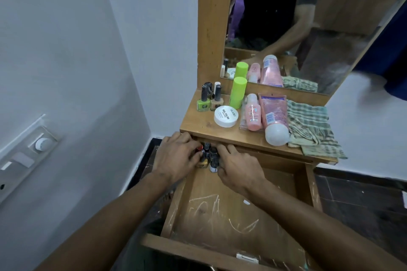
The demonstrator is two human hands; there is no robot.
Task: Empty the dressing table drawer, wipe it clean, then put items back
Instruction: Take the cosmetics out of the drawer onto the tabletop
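The wooden drawer (231, 222) is pulled out, its scratched bottom mostly bare. At its far left corner stands a cluster of small nail polish bottles (209, 157) with dark caps. My left hand (176, 160) curls round the cluster from the left, fingertips on a red-capped bottle (199, 148). My right hand (237, 167) closes on the cluster from the right, fingers round the dark bottles. On the table top (198, 126) lie a white nail polish jar (226, 116), two nail polish bottles (209, 100), a green can (238, 92), a pink bottle (253, 112), a pink tube (273, 116) and a checked cloth (312, 130).
A mirror (308, 28) rises behind the table top and reflects a person's arm. A wall (77, 72) with a switch panel (33, 152) stands close on the left. Dark floor tiles (363, 200) show on the right.
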